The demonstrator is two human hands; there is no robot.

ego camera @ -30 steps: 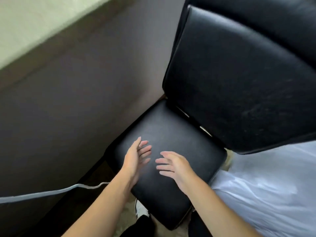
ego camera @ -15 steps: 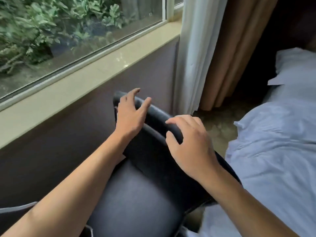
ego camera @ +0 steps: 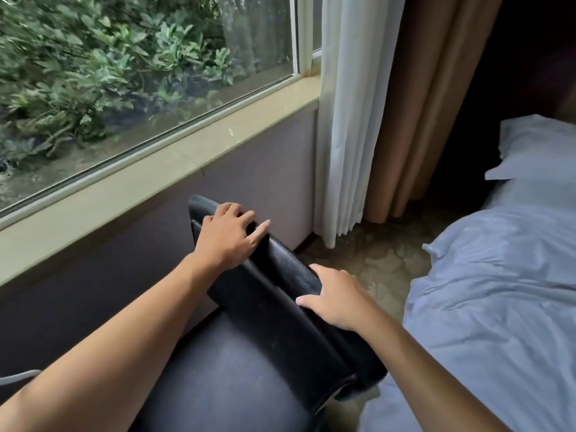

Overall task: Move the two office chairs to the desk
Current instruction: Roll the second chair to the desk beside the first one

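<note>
A black leather office chair (ego camera: 274, 310) stands below me, its seat at the bottom centre and its backrest running diagonally from the window wall toward the bed. My left hand (ego camera: 229, 235) lies over the far end of the backrest's top edge, fingers curled onto it. My right hand (ego camera: 335, 299) grips the near part of the same top edge, thumb on the front face. Only one chair shows; no desk is in view.
A purple-grey wall (ego camera: 249, 169) under a beige windowsill (ego camera: 156, 185) runs close along the chair's left. White and tan curtains (ego camera: 367, 120) hang ahead. A bed with pale blue sheets (ego camera: 498, 291) fills the right. Patterned carpet (ego camera: 374, 260) shows between chair and bed.
One second ago both hands hovered open over the seat. They rose to the backrest's top, and now both have settled on it, the right hand lower and closed around the edge.
</note>
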